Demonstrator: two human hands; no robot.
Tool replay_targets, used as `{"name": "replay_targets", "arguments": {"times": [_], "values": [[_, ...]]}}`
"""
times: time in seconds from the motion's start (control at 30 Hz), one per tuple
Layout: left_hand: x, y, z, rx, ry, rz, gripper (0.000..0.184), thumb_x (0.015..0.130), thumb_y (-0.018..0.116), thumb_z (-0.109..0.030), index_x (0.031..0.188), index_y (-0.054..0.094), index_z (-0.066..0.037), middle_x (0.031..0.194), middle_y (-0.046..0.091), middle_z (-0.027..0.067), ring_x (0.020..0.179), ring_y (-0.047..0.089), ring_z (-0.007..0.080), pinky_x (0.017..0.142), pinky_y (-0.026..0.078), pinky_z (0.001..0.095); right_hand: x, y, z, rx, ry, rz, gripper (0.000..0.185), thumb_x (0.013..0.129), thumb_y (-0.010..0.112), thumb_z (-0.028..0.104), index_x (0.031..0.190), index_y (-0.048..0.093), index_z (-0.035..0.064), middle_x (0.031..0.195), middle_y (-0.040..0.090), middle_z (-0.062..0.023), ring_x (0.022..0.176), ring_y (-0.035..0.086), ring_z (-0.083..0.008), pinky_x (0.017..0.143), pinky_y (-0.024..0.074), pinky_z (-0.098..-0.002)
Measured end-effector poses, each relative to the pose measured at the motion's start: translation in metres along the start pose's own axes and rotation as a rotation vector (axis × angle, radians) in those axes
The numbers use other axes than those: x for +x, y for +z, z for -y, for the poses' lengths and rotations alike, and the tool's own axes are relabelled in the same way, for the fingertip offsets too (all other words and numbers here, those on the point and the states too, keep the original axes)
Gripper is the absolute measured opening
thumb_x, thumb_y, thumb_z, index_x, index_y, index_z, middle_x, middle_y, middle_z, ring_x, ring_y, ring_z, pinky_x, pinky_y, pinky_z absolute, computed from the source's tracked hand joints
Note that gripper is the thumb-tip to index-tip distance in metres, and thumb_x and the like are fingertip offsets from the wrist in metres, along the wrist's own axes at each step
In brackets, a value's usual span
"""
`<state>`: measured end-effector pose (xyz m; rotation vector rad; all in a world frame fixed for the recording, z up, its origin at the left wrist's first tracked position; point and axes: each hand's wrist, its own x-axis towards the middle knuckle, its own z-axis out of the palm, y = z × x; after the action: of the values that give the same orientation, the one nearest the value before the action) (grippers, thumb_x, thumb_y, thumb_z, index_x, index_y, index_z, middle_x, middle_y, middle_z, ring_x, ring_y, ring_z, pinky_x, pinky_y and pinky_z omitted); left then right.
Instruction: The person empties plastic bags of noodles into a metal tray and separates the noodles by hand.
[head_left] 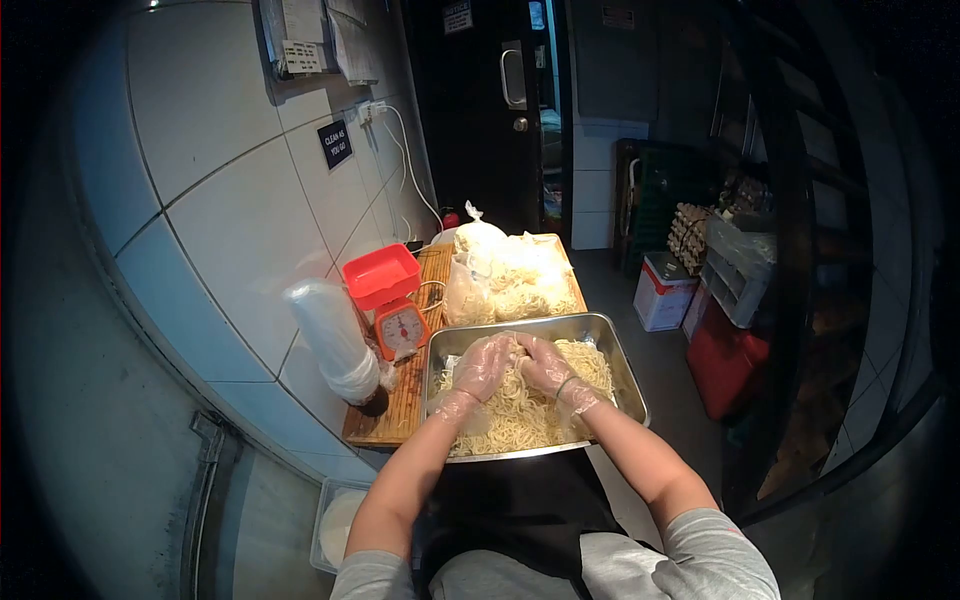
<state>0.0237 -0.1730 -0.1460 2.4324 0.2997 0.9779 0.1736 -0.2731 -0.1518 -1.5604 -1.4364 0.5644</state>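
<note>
Pale noodles [520, 425] fill a deep rectangular steel pan [632, 400] in front of me. My left hand [483, 368], in a clear plastic glove, is over the far middle of the pan with its fingers closed around noodles. My right hand [546, 368], gloved the same way, comes in from the other side and grips noodles too. The fingertips of both hands almost meet, and strands hang down between them. The hands partly cover the noodles underneath.
Behind the pan, a tray [573, 277] holds more noodles beside plastic bags [468, 293]. To the left on the wooden table [390, 425] are an orange dial scale [402, 327] with a red basin [382, 276] and a wrapped stack of clear containers [335, 340]. A white-and-red tin [663, 292] stands on the floor.
</note>
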Motion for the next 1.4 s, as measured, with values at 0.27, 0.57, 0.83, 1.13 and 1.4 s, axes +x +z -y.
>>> {"name": "replay_targets", "arguments": {"times": [0.27,0.57,0.83,1.13,1.4], "values": [[-0.004,-0.03,0.001,-0.036,-0.186,0.034,0.022,0.092,0.056,-0.015,0.109,0.057,-0.001,0.101,0.064,0.0205,0.097,0.063,0.0343,0.088,0.048,0.0398,-0.001,-0.058,0.0,-0.053,0.153,-0.176,0.032,0.085,0.061,0.003,0.115,0.07,0.0023,0.107,0.072,-0.0089,0.096,0.065,-0.015,0.087,0.0511,-0.0288],[-0.021,-0.021,0.017,-0.357,-0.159,0.081,0.025,0.088,0.064,-0.016,0.106,0.068,0.001,0.099,0.071,0.0139,0.098,0.067,0.0215,0.091,0.05,0.0337,-0.023,0.019,0.0,-0.701,-0.109,0.161,0.041,0.086,0.066,0.016,0.127,0.063,0.0109,0.117,0.067,-0.0156,0.109,0.064,-0.0313,0.092,0.0512,-0.0396],[-0.027,-0.038,0.027,0.231,-0.256,-0.127,0.031,0.098,0.054,-0.026,0.102,0.071,0.0,0.095,0.071,0.0172,0.092,0.067,0.034,0.085,0.051,0.0388,0.012,-0.048,0.059,-0.64,-0.121,-0.103,0.027,0.088,0.065,0.029,0.098,0.07,0.0047,0.093,0.07,-0.0201,0.088,0.068,-0.0336,0.08,0.0535,-0.0398],[-0.01,-0.031,0.021,0.121,-0.209,0.082,0.05,0.091,0.061,-0.047,0.127,0.061,-0.012,0.136,0.051,0.0216,0.121,0.054,0.0373,0.103,0.044,0.0436,0.022,-0.072,0.065,-0.67,0.026,0.249,0.046,0.08,0.073,0.026,0.12,0.064,0.0061,0.106,0.07,-0.0197,0.101,0.068,-0.0328,0.089,0.0532,-0.0399],[-0.054,-0.024,-0.009,0.571,-0.068,0.632,0.084,0.069,0.082,-0.037,0.143,0.048,-0.021,0.149,0.037,0.026,0.133,0.042,0.0434,0.113,0.035,0.0461,-0.045,-0.036,0.034,-0.947,0.155,0.491,0.102,0.066,0.084,0.024,0.152,0.03,0.0251,0.148,0.038,-0.0268,0.132,0.047,-0.0415,0.111,0.0376,-0.0413]]}}
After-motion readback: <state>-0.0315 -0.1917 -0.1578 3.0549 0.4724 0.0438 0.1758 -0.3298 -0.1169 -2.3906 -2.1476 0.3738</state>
